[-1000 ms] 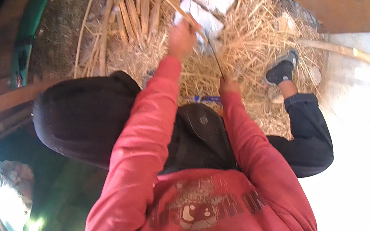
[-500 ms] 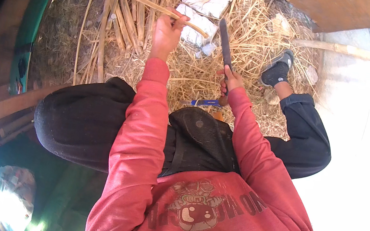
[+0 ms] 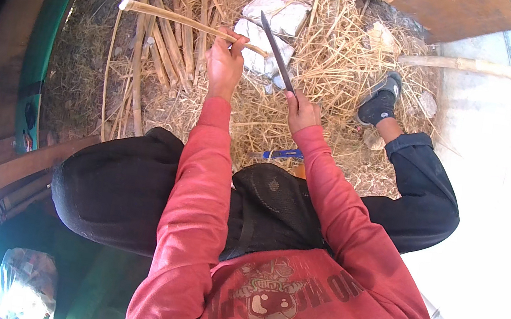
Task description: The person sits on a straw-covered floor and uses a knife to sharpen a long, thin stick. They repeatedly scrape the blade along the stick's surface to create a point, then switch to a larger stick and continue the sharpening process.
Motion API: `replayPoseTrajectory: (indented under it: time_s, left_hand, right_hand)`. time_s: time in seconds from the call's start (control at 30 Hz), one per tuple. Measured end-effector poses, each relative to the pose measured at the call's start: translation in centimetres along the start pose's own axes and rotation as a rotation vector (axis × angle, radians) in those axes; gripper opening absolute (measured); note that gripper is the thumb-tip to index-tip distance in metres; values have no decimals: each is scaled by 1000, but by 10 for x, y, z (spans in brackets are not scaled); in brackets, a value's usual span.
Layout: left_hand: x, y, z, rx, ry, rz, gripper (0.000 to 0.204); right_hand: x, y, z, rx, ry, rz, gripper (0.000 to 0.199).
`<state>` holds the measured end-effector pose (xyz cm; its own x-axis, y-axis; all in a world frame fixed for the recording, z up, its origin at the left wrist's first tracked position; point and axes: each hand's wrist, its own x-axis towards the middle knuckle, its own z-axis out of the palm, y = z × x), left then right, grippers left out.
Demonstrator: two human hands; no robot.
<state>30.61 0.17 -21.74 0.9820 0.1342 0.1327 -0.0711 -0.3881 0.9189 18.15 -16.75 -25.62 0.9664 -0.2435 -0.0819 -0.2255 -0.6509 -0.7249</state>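
Note:
My left hand (image 3: 224, 62) is closed round a long pale bamboo strip (image 3: 165, 13) close to its right end. The strip reaches far out to the left, and its right tip lies over a whitish block (image 3: 249, 55). In my right hand (image 3: 303, 112) is the handle of a machete, mostly hidden by my fingers. The dark machete blade (image 3: 277, 50) slants up and left, its edge close beside the strip's right tip; whether they touch I cannot tell. Behind the nearer block lies a second whitish block (image 3: 280, 15).
Split bamboo pieces (image 3: 165, 47) lie at the left, and straw-like shavings (image 3: 341, 73) cover the ground. A blue-handled tool (image 3: 284, 154) rests near my lap. A bamboo pole (image 3: 480, 68) lies right of my shoe (image 3: 380, 99). A brown board (image 3: 449, 13) stands at the far right.
The machete has swung left and tilted, bringing its blade close to the strip's right end. My left hand and the strip have shifted slightly lower.

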Motion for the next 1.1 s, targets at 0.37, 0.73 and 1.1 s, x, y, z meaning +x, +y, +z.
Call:
replayPoseTrajectory:
  time_s: [0.37,0.73,1.1]
  left_hand:
    - [3,-8,-1,-10,-34,53,14]
    - [-1,-17,-4,-37,-8,63,14]
    - [-12,-14,-5,5,-57,114,14]
  right_hand:
    - [18,52,45,-324,-170,52,39]
    - [33,-21,0,357,127,-217,35]
    - [9,85,52,262,-412,420,47]
